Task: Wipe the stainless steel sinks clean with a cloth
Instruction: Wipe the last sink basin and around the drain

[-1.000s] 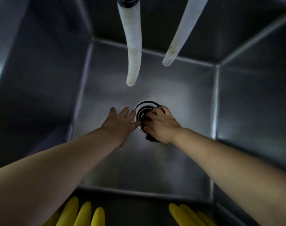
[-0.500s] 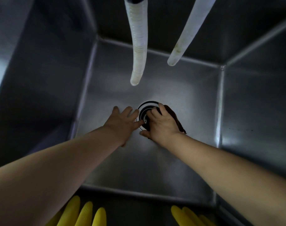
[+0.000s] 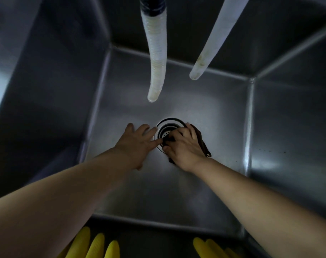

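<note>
Head view looks straight down into a deep stainless steel sink (image 3: 177,198), and both of your bare arms reach to its floor at the middle of the frame.

At the left, the sink's side wall is dark, with a pale reflection along the far left edge. At the lower left edge of the frame, yellow glove fingertips (image 3: 97,244) poke up below the near rim.

Left of centre, your left hand (image 3: 135,144) lies flat on the sink floor, its fingers (image 3: 146,130) spread apart and holding nothing; the forefinger tip reaches the left rim of the drain (image 3: 167,130).

Above it, a ribbed white hose (image 3: 155,58) hangs from the top of the frame, its open end well above the floor, and a smoother white hose (image 3: 212,45) slants down from the upper right of the frame beside it.

The round drain sits at the centre of the floor, with a perforated strainer inside dark rings. Just right of it, your right hand (image 3: 184,148) presses a dark brown cloth (image 3: 202,141) against the drain's right rim; its fingers are bent and close together over the cloth, which shows along the hand's right side and under the wrist.

At the right, the side wall carries a few small dark specks (image 3: 272,151). More yellow glove fingertips (image 3: 208,247) show at the lower right.
</note>
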